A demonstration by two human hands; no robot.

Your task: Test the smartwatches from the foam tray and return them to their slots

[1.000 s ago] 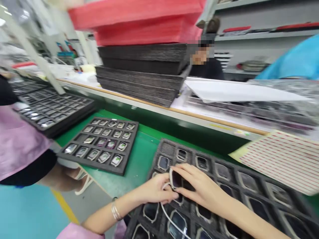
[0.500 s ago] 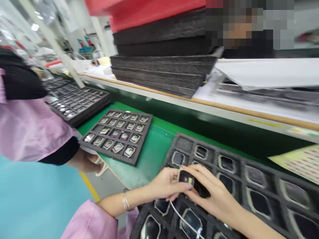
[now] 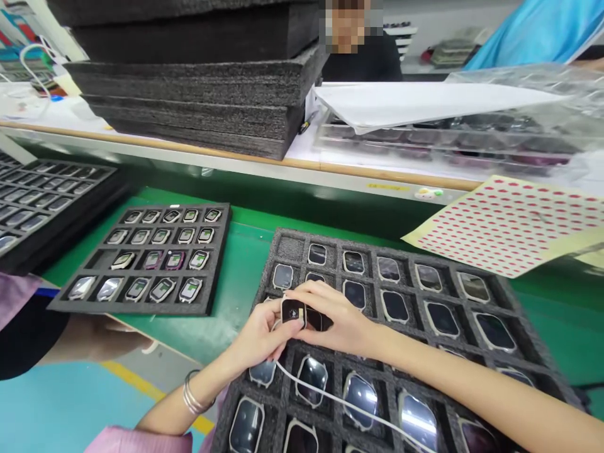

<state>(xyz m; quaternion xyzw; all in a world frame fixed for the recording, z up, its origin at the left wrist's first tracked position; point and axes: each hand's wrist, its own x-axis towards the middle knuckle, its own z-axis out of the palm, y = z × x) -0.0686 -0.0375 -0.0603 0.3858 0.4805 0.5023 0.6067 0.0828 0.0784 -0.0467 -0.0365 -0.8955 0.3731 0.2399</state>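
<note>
Both of my hands meet over a dark foam tray whose pockets hold several smartwatch bodies. My left hand pinches a small black watch body from the left, with a white cable running from under it toward the near edge. Closed fingers of my right hand grip the same watch body from the right. A metal bangle sits on my left wrist.
A second foam tray of watch bodies lies left on the green belt. Stacked dark foam trays stand on the far shelf. A red-dotted sticker sheet lies right. A co-worker's arm is at the left; another person sits opposite.
The camera swung right and down. My hands stay together on the watch body, which now faces up more squarely between them.
</note>
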